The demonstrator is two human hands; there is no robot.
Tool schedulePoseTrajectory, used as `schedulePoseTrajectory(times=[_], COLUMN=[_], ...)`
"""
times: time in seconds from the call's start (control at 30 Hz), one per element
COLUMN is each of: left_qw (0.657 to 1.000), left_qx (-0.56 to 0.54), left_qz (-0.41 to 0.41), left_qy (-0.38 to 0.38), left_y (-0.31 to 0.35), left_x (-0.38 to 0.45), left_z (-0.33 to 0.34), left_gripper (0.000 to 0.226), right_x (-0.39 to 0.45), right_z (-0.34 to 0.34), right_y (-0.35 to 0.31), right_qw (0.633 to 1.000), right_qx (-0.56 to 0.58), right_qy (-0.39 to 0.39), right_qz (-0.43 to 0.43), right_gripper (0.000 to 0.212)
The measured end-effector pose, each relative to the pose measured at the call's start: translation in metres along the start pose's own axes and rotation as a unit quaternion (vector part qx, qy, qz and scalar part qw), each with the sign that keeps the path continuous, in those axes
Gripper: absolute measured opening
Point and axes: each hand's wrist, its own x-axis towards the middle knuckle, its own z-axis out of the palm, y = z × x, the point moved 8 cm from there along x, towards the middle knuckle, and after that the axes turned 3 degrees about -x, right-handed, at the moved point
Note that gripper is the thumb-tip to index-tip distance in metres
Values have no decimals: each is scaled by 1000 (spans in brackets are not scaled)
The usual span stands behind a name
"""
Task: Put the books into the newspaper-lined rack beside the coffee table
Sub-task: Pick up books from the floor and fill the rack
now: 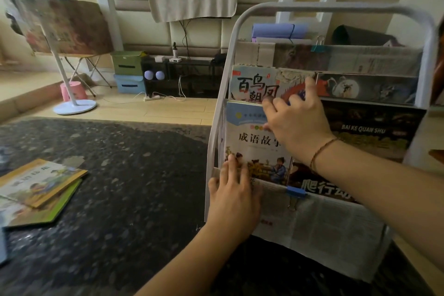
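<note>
Beside the dark speckled tabletop (120,187) stands the white metal rack (336,8), its tiers lined with newspaper (324,221) that binder clips hold on; a blue clip (296,192) sits on the front tier's edge. Against the rack's front-left pocket I have a pale storybook (252,142) standing upright, with a blue band at the top, black Chinese characters across the middle and cartoon children in blue at the bottom. My left hand (234,196) lies flat with fingers straight, pressing on the newspaper edge and the book's lower left corner. My right hand (296,115) reaches over the book's top right part, fingers curled on its upper edge; a thin cord bracelet (320,151) circles that wrist. Behind it in the rack's middle tier sits a book (254,85) with large black and red characters and a red bird on a light cover. To the right in the rack's front tier stands a dark-covered book (370,132) printed "BAI KE QUAN SHU". Far left of the rack, on the tabletop, two more books (40,187) lie overlapped, yellow-edged over green-edged.
</note>
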Motion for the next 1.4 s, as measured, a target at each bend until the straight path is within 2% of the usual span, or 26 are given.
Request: schedulePoseTrajectory(times=[0.17,0.23,0.33,0.43,0.53,0.6,0.7,0.77,0.87,0.97,1.03,1.17,1.23,1.27,1.33,1.4], left_qw=[996,988,972,973,992,996,960,927,904,919,919,926,937,942,948,958], left_qx=[-49,-70,-52,-16,40,86,159,175,155,154,178,222,243,259,302,283], left_qz=[80,137,226,227,115,-26,-227,-324,-386,-351,-337,-285,-229,-184,-77,-35], left_qy=[2,12,37,26,32,9,-40,-66,-96,-95,-99,-110,-106,-108,-58,-15], left_y=[-4,-12,-44,-103,-184,-249,-347,-399,-439,-436,-430,-413,-403,-395,-380,-368], left_x=[-11,-24,-48,-71,-95,-117,-166,-206,-253,-265,-265,-270,-277,-280,-284,-291], left_z=[-11,-21,-37,-51,-71,-86,-110,-121,-122,-123,-122,-121,-122,-121,-121,-127], left_gripper=[69,63,57,51,50,53,63,74,93,119,119,124,110,92,62,60], right_x=[-8,-14,-25,-39,-44,-43,-40,-41,-51,-52,-52,-53,-55,-56,-59,-59], right_z=[-17,-32,-63,-90,-107,-110,-112,-118,-127,-141,-148,-156,-155,-155,-155,-155], right_y=[-3,-9,-38,-89,-157,-209,-281,-326,-384,-426,-445,-461,-461,-460,-458,-454], right_qw=[998,994,977,947,922,912,886,862,811,772,750,741,736,734,729,729], right_qx=[52,94,152,231,305,341,397,420,468,520,549,565,571,571,577,580], right_qy=[15,56,145,205,187,133,10,-66,-129,-174,-212,-235,-246,-250,-254,-259], right_qz=[23,19,-28,-89,-146,-183,-237,-278,-327,-321,-302,-277,-269,-268,-268,-253], right_gripper=[58,63,57,53,52,52,52,60,65,66,66,65,61,59,57,56])
